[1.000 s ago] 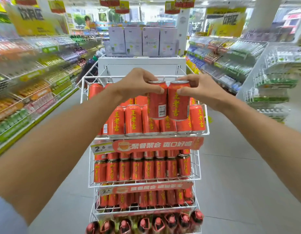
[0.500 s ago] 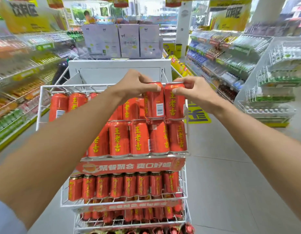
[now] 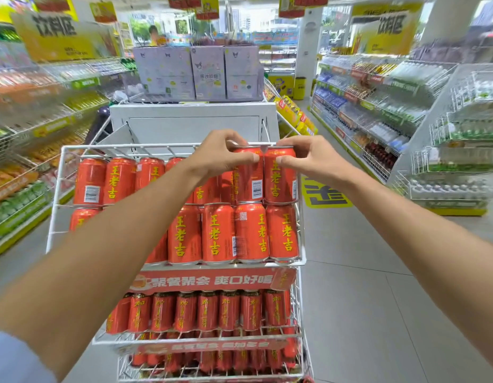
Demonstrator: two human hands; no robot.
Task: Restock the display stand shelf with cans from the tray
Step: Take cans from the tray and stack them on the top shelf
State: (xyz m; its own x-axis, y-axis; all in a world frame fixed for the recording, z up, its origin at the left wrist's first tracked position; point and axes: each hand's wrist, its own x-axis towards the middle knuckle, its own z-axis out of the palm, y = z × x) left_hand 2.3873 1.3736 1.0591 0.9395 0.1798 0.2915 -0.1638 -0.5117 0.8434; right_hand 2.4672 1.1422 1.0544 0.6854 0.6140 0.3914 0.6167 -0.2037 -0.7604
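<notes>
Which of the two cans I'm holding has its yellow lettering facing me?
The can in your right hand; the other can, in your left hand, shows its barcode.

This is a shop. Long shelves full of drinks run down both sides. Yellow signs hang overhead. A white wire stand holds rows of red cans for sale.

Bare left hand and right hand, pale blue-grey sleeve at the left upper arm.
</notes>
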